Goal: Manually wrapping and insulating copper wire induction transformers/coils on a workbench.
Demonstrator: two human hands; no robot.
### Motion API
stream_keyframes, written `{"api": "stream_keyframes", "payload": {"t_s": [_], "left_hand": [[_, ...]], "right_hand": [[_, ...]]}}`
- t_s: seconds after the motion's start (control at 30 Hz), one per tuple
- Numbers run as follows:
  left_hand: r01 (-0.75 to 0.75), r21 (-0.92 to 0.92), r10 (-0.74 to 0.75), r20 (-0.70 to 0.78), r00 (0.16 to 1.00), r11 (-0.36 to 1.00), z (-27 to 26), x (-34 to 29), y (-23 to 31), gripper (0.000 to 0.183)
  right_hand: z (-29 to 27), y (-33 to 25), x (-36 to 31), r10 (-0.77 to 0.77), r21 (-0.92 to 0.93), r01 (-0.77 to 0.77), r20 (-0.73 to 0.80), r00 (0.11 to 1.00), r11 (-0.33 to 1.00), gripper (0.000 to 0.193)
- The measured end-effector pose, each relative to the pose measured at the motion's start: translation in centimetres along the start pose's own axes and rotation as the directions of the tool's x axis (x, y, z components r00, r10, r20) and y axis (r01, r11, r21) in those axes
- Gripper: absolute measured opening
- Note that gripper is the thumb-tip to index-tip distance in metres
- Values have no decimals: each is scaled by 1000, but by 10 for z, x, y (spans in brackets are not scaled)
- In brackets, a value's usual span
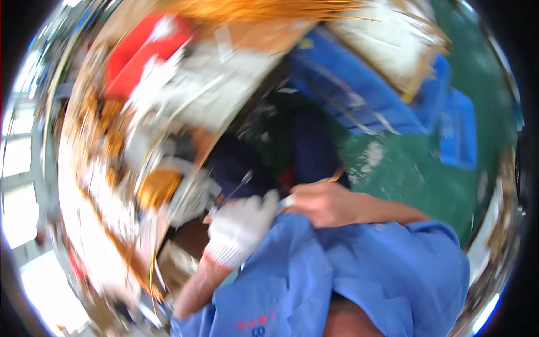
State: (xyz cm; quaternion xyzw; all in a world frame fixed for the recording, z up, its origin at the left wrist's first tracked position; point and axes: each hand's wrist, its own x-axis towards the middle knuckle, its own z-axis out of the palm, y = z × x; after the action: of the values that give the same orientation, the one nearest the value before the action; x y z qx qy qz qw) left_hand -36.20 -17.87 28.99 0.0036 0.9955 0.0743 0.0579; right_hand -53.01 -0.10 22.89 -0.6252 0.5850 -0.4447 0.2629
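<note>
In front of my blue work jacket, both hands are close together above my lap. My left hand (240,224), in a white knit glove, is closed, and what its fingers hold is blurred. A thin dark piece with a pale tip (246,178) sticks up beside it. My right hand (321,202) is closed on a thin orange-yellow wire (282,210), a short bit of which shows between the hands. Another orange bit (337,175) shows above the right knuckles. Something white is at the right fingertips. Motion blur hides the finer detail.
On the left, a cluttered workbench (224,95) bears a red bin (149,50), a coil of orange wire (159,188) and white bundles. A bundle of orange wires (264,8) lies at the far edge. Blue crates (359,95) stand on the green floor (404,185), one under a carton.
</note>
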Motion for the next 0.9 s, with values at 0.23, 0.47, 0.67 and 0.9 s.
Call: {"api": "stream_keyframes", "payload": {"t_s": [0.23, 0.47, 0.67, 0.9], "left_hand": [[-17, 268, 85, -247, 965, 963, -3, -18, 19, 47], [-32, 280, 125, -322, 939, 960, -14, -35, 26, 48], [-70, 364, 191, -309, 932, 929, -19, -46, 32, 53], [-207, 197, 286, -674, 681, 958, -18, -76, 63, 43]], "right_hand": [[20, -51, 5, 240, 134, -237, -7, 971, 962, 27], [8, -68, -1, 194, 87, -203, 96, 976, 975, 30], [12, -90, 1, 171, -12, -170, 31, 985, 985, 31], [14, -113, 14, 350, 32, -349, -44, 936, 937, 8]]}}
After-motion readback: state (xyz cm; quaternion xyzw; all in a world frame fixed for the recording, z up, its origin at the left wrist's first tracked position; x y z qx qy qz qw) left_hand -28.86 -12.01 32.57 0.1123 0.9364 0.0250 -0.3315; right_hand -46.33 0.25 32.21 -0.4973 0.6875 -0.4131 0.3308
